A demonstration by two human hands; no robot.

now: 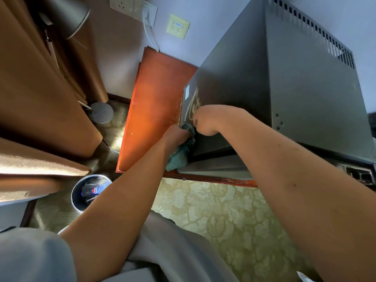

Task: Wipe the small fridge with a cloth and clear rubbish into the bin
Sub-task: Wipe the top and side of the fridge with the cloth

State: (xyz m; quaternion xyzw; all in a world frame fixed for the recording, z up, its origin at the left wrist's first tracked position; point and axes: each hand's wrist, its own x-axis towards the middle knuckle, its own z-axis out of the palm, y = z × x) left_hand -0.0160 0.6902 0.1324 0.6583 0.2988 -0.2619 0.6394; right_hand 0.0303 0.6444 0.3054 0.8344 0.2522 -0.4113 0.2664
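Wiping of the small fridge (244,78) is judged to be the step in hand. A teal cloth (180,153) is bunched in the left hand (177,135) and held against the fridge's left front corner, near the door seam; the fingers are curled round the cloth. The right hand (205,121) is set against the dark fridge side just beside the cloth, fingers curled, but whether anything is pinched cannot be told. A pale streak (194,104) is seen on the panel just above the hands; the next move is judged to call for the cloth to be drawn over it with steady pressure.

The fridge is carried on a red-brown wooden tabletop (150,110). On the patterned carpet (223,216) below, a round metal bin (76,202) is seen, already holding rubbish. Curtains (40,98) and wall sockets (132,7) are seen beyond.
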